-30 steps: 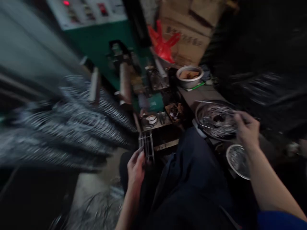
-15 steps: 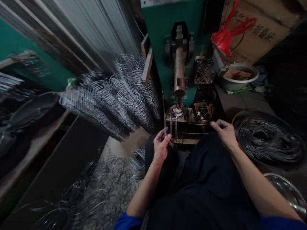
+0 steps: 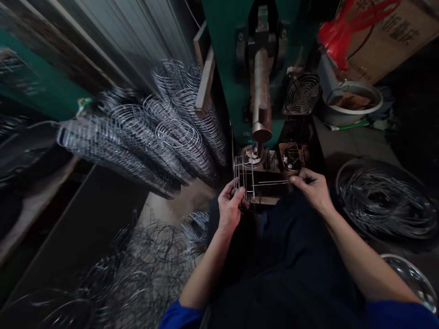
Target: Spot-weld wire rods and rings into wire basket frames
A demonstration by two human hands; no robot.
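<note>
My left hand [image 3: 230, 208] is closed around the lower left side of a small wire frame [image 3: 253, 183], thumb in front. The frame stands upright, just in front of the lower round seat of a green machine. My right hand [image 3: 313, 188] pinches the right end of a thin straight wire [image 3: 274, 182] between thumb and fingers. This wire lies level and points left at the frame; whether its tip touches the frame I cannot tell. Above hangs the machine's metal cylinder [image 3: 262, 100] with a narrow tip [image 3: 259, 149].
Stacked wire rings [image 3: 185, 146] lean at the left. Loose wire pieces [image 3: 147, 260] cover the floor. On the right are a basin of wires [image 3: 380, 201], a grey bowl [image 3: 360, 103], a fan [image 3: 302, 95] and a small box [image 3: 291, 156] behind my right hand.
My right hand has moved left and slightly down, bringing the wire nearer the frame. My left hand keeps its hold on the frame. The camera view has shifted a little.
</note>
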